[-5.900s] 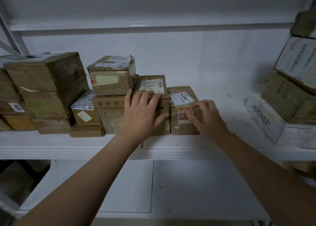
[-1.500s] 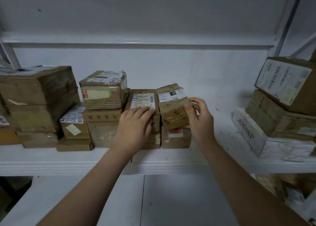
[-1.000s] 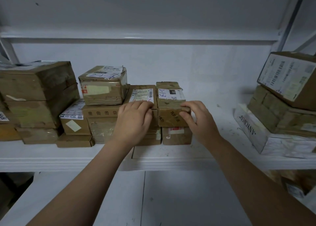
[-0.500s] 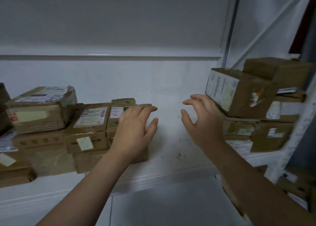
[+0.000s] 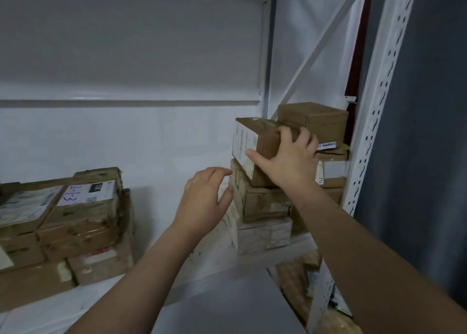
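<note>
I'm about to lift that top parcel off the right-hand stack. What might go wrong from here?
1. Only the right hand grips the tilted top parcel; the left hand is open and apart from it, so the parcel may slip or twist.
2. It rests crooked on the taped box below, which could get dragged off the white box under it.

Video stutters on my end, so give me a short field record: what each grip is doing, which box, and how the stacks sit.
right grip: fingers curled over the top box, thumb reaching toward its labelled end
top box: tilted, sitting on the right stack next to the shelf post
left grip: fingers relaxed, holding nothing, close to the right stack; contact unclear
left stack: box marked 2-1-3 on top, no hand on it
</note>
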The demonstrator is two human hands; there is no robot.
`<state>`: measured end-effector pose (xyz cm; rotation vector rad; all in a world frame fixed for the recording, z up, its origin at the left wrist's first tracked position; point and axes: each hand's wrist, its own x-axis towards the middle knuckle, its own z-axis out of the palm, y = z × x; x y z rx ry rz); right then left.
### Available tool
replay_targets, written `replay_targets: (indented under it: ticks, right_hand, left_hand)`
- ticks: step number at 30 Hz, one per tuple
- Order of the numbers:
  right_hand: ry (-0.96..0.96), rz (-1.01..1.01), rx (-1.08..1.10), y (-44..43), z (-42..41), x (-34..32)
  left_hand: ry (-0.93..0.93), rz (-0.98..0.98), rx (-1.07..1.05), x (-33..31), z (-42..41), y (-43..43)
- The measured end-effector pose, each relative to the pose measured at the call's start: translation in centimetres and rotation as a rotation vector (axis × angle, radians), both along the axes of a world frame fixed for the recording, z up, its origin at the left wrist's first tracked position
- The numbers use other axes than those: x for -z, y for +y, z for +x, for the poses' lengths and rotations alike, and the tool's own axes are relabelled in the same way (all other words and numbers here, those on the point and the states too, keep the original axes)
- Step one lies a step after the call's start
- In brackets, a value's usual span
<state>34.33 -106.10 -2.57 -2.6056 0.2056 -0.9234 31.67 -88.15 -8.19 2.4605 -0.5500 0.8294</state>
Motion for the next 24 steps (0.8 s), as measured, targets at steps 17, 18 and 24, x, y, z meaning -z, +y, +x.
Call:
replay_targets:
  ticks: [17,18,24]
  right_hand:
    - [-0.437,0.359,-0.235,0.7,-0.1,0.6]
    - [-0.437,0.436,-0.289,0.7,-0.4,0.5]
    - [-0.393,0.886,-0.546,2.0,-1.6,0.3]
  left_hand:
    - [0.199,-0.493,0.109,0.4,1.4,-1.4]
    - [0.233,-0.594,0.126,0.0,1.3,-1.4]
    - [0.365,-1.001,0.391,-2.7,0.3,-0.7]
